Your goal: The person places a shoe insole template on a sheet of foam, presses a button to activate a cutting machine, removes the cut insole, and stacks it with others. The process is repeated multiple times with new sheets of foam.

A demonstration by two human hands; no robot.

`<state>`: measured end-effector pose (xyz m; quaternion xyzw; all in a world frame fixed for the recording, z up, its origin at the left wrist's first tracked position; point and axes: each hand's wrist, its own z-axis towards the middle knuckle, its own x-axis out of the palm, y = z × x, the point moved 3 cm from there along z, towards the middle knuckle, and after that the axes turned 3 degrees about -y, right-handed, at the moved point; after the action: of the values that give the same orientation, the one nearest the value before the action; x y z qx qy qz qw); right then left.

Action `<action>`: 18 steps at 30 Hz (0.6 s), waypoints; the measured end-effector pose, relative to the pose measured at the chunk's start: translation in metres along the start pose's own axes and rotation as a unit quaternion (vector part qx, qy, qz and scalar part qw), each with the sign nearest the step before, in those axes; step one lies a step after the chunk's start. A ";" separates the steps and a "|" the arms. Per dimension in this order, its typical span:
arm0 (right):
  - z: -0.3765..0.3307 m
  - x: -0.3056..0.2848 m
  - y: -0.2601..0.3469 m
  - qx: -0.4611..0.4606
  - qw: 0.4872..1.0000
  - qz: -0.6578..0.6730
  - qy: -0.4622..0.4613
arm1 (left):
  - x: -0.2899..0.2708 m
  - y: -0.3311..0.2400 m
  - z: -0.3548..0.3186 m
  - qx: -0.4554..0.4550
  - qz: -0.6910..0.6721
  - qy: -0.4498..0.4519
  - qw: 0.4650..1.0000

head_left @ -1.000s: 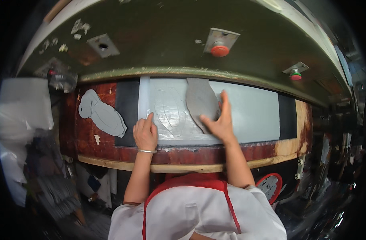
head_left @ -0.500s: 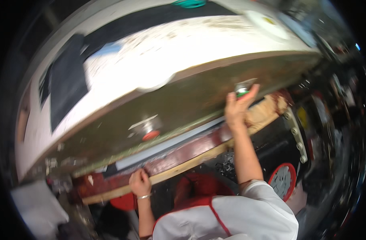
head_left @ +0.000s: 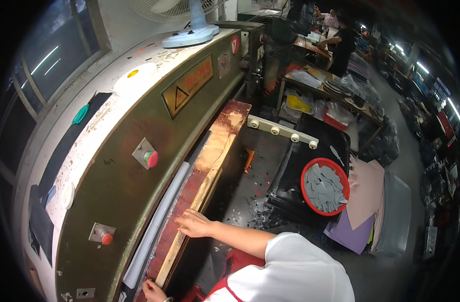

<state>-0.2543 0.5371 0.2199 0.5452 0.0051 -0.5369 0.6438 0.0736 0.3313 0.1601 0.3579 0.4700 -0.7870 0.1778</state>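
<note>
Pale, straight wooden edging runs under the right hand, fingers loosely bent, holding nothing! Left hand sits against that edging; its finger spread, I can't tell.

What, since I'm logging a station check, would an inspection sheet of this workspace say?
Surface: red-brown board worn to pale patches toward the far end; pale wooden edge along its near side.
Job's things: pale sheet on the board, partly hidden under the green machine.
Clutter: small scraps scattered on the floor; red tub heaped with grey pieces.
Hands: right hand rests on the wooden edge; left hand is at its near end, fingers partly unclear.
Cables: nothing seen.
Surroundings: blue-based fan atop the machine; another person at a bench beyond.
</note>
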 end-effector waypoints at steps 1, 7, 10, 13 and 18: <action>-0.005 0.001 -0.002 0.008 0.999 -0.020 0.046 | -0.003 -0.002 -0.006 -0.008 -0.002 0.004 1.000; -0.023 -0.019 0.011 0.059 0.994 -0.075 0.047 | -0.028 -0.052 -0.064 -0.079 0.045 0.052 0.995; -0.001 -0.013 0.029 0.020 0.997 0.006 -0.081 | -0.044 -0.079 -0.088 -0.009 0.005 0.040 0.999; 0.025 0.033 0.062 -0.005 0.995 0.053 0.088 | -0.059 -0.078 -0.093 -0.155 -0.004 0.096 0.983; -0.025 0.076 0.113 -0.027 0.976 -0.045 0.211 | -0.073 -0.093 -0.081 -0.022 0.044 0.021 0.999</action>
<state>-0.1290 0.4832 0.2440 0.6280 0.1798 -0.4376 0.6179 0.0980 0.4433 0.2456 0.3906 0.4741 -0.7605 0.2104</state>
